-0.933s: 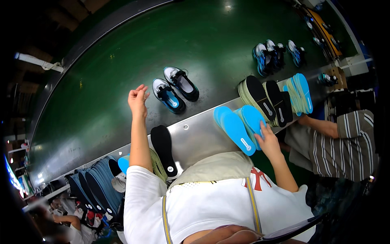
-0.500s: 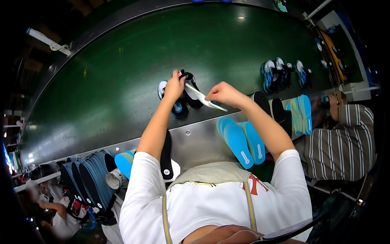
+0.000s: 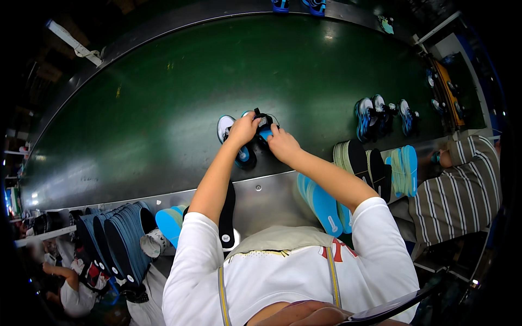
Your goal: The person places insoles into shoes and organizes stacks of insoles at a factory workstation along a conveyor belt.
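A: What do the hands do at this moment?

B: Both are on one shoe (image 3: 265, 124) that stands on the green belt (image 3: 163, 108), a little above the centre of the picture, at about 12 o'clock from the person's chest. The left hand (image 3: 243, 129) has its fingers closed around the near side of the shoe. The right hand (image 3: 280, 142) presses with bent fingers at the opening, where I see something blue, I think an insole going in.

A: So how far is the work?

B: I judge it is in the middle. The insole is not fully flat inside, as far as I can tell. The second shoe (image 3: 231, 138) of the pair lies touching it at 9 o'clock, and whether it has its insole I cannot tell.

A: And around?

B: The belt is wide, dark green and shiny under lamps. More shoes (image 3: 380, 115) wait at 2 o'clock. On the metal edge (image 3: 266, 198) lie blue insoles (image 3: 322, 204) at 4 o'clock, and a stack of dark insoles (image 3: 117, 239) at 8 o'clock. Another person in a striped shirt (image 3: 457, 190) sits at 3 o'clock.
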Demonstrator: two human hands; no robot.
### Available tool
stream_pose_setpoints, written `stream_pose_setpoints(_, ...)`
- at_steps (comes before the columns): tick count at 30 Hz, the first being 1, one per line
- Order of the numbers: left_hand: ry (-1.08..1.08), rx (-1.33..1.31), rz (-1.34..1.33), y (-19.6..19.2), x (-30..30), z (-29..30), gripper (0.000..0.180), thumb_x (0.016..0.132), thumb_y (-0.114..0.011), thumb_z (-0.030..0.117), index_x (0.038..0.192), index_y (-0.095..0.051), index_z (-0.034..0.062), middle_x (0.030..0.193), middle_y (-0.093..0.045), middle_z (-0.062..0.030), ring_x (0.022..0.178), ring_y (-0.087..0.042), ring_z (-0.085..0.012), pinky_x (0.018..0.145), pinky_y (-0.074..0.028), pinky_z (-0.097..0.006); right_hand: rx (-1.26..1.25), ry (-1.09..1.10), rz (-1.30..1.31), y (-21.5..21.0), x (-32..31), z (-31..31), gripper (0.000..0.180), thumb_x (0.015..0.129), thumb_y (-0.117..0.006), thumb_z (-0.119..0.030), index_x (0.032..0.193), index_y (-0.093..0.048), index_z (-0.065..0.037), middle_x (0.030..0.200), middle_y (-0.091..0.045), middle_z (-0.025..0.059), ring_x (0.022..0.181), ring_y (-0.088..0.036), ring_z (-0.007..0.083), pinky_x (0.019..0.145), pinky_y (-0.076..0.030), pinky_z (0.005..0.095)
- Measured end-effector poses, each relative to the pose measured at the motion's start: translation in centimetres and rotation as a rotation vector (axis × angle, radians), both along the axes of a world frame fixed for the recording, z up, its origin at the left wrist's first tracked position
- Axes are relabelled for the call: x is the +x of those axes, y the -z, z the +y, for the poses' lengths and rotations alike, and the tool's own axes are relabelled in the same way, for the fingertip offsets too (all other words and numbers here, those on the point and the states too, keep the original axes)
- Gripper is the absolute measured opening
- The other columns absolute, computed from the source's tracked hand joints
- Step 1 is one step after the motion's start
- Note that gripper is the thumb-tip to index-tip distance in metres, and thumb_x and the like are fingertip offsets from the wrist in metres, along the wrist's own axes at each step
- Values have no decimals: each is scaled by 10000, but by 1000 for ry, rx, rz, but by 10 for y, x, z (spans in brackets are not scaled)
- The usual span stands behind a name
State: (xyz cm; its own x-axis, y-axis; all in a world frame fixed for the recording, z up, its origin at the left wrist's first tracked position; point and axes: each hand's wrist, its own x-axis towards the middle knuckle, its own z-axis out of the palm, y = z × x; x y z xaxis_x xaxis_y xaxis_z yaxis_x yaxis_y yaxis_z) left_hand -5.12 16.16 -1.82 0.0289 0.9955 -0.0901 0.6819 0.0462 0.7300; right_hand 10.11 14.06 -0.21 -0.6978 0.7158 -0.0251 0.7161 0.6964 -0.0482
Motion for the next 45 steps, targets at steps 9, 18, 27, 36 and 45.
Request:
stream_pose_setpoints(9,-188,-268,-616,-2,3,0,365,797,-480,246,1039,-464,-27,621,-487,-57,415,-429,-109,397,-345,-239,-382,102,-315,-31,-8,13,191,660,-544,-151,782,-593,-12,876,-511,171,822,-524,285,673,-460,337)
stream_pose_setpoints(18,-234,-267,-631,6,1,0,365,810,-466,220,1066,-439,-38,564,-456,-38,368,-401,-97,339,-291,-238,-134,-91,-190,17,-16,20,145,666,-469,-83,718,-584,-10,843,-492,147,796,-512,255,659,-458,324)
stream_pose_setpoints(27,-180,-108,-516,27,0,0,332,813,-463,217,1020,-460,-42,519,-441,-26,365,-394,-91,346,-304,-232,-361,-66,-363,8,-23,31,138,680,-484,-110,726,-594,-40,927,-526,147,795,-545,251,660,-458,320)
stream_pose_setpoints(36,-194,-155,-456,14,-6,-6,272,792,-462,208,912,-496,-33,597,-514,-154,581,-521,-268,529,-396,-331,-382,-66,-647,23,-43,33,256,769,-418,-178,929,-599,-92,945,-567,45,979,-461,168,786,-392,294)
stream_pose_setpoints(45,-92,438,85,12,5,-19,343,708,-539,44,1019,-397,18,1046,-352,-190,825,-476,-372,682,-423,-389,-203,-481,-810,11,-49,37,260,768,-406,-191,908,-608,-109,985,-559,0,980,-455,151,825,-325,255)
